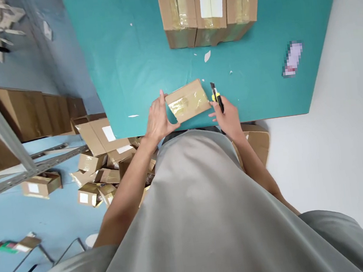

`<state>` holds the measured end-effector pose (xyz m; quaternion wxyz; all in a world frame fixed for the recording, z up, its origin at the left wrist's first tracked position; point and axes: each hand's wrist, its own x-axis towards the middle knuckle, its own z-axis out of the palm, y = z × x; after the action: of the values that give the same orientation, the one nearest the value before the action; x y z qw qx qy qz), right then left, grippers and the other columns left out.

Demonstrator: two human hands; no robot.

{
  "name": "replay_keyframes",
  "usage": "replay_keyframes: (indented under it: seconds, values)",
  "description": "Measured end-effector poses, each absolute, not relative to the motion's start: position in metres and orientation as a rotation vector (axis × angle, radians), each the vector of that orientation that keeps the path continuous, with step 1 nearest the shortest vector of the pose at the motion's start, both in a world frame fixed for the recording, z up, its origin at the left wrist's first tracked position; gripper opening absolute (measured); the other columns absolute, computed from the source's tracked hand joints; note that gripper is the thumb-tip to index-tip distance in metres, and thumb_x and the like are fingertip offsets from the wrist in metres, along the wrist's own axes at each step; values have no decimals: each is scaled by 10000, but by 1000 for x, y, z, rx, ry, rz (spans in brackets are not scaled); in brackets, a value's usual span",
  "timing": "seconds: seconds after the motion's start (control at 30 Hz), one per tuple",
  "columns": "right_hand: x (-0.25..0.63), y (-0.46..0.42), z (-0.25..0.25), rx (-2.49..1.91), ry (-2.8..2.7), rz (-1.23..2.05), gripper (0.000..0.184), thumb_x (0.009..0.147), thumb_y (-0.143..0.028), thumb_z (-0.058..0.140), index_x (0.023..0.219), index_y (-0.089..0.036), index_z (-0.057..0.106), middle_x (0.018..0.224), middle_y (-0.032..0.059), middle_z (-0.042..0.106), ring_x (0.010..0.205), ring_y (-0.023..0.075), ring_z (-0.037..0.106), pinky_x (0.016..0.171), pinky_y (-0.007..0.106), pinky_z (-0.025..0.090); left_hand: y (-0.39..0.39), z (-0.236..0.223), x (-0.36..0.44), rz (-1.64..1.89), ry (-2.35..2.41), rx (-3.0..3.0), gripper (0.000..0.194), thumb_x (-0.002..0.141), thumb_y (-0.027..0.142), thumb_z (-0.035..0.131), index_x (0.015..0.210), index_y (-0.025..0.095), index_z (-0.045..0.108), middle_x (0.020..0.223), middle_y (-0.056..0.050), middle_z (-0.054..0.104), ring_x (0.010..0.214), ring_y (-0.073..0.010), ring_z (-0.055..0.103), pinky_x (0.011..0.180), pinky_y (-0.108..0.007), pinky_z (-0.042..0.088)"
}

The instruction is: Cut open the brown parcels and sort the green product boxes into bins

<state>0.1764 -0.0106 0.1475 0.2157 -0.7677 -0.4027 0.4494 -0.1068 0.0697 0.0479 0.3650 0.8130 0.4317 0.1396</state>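
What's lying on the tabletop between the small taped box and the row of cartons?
In the head view, a white scrap and a few tiny pale bits lie on the green tabletop between the small taped box and the cartons.

Head cam, looking fwd & down, torso (202, 203) close below, table (121, 68) farther off (only view), edges prob. stretched.

The desk (122, 73) is plain teal, the box (187, 102) brown with shiny yellowish tape (181, 105), the knife (217, 98) black and yellow, the shirt (202, 203) plain grey, the floor (64, 175) pale blue.
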Motion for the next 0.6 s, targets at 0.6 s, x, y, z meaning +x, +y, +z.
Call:
replay_keyframes:
  seconds: [0.6]
  values:
    - [168,-21,144,-2165,-1133,1526,654,1193,-544,386,1787,-271,422,1303,94,844,1033,299,860,1023,481,668,73,95,-21,75,1092,2255,1210,925,956,583,1841,238,254,1900,-205,220,1776,-514,53,1391,-783,48]
